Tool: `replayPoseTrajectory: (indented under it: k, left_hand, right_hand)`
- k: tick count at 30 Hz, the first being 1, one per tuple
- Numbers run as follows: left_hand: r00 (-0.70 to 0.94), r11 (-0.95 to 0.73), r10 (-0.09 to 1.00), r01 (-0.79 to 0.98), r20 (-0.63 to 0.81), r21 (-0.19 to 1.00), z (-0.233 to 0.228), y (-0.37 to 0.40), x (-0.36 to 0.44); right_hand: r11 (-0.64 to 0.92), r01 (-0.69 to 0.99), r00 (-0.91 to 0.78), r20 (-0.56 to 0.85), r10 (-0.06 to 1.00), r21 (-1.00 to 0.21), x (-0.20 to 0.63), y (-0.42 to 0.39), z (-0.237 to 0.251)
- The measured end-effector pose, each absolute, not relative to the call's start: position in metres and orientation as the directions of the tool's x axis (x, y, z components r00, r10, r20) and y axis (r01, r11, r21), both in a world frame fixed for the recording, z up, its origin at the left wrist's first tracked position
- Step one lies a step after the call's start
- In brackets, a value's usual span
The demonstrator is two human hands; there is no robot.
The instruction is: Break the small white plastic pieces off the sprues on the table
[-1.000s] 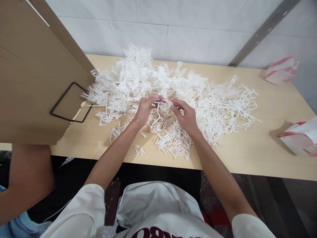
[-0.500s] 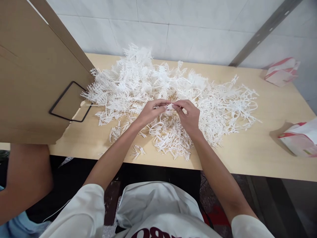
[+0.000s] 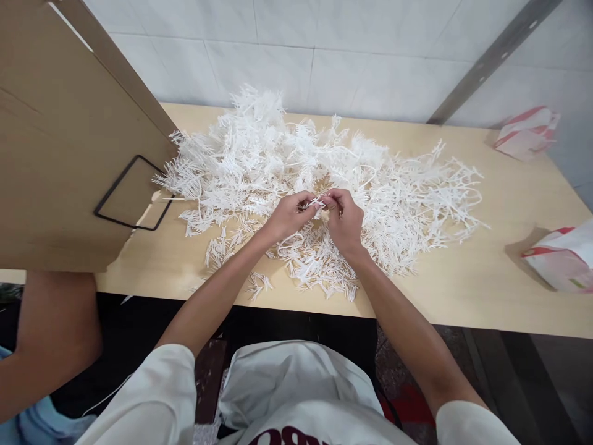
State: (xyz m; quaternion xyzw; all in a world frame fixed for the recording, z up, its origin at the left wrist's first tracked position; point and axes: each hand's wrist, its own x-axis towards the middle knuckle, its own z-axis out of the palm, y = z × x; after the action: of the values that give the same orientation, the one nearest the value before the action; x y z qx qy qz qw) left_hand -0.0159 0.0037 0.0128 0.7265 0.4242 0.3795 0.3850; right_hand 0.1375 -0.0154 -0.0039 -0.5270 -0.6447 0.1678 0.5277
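Pinching a small white branched piece (image 3: 317, 202) at its two sides, we hold it just above the middle of a heap (image 3: 259, 148) of similar white pieces on the counter (image 3: 467, 290). Our left hand (image 3: 291, 215) has thumb and forefinger pressed together on the left side of the piece; our right hand (image 3: 343, 217) pinches the right side, its other fingers curled. Exact contact is partly hidden by the fingers. The two-sided grip presumably steadies so thin a piece, one hand bracing against the other. The heap spreads left and right of both hands, probably so that most of it lies within easy reach. A loose sprig (image 3: 259, 285) lies apart at the near edge. At the left stands a cardboard panel (image 3: 60, 136), perhaps as a divider; at the right, well apart, rests a red-and-white packet (image 3: 558, 262), likely out of the way.
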Motion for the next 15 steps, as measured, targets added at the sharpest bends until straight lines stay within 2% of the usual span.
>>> replayPoseTrajectory:
  k: [5,10,15]
  left_hand:
    - [0.378,-0.327,0.893,0.169,0.246,0.93,0.009,0.007,-0.015]
    - [0.372,-0.287,0.896,0.072,0.242,0.955,0.009,0.006,-0.015]
    - [0.232,-0.266,0.94,0.036,0.251,0.963,0.01,0.007,-0.015]
  right_hand:
    - [0.371,0.295,0.219,0.44,0.871,-0.881,0.128,-0.02,-0.001]
    - [0.304,-0.002,0.282,0.291,0.914,-0.953,0.138,-0.006,-0.008]
    - [0.277,-0.011,0.159,0.272,0.949,-0.961,0.149,0.001,-0.007]
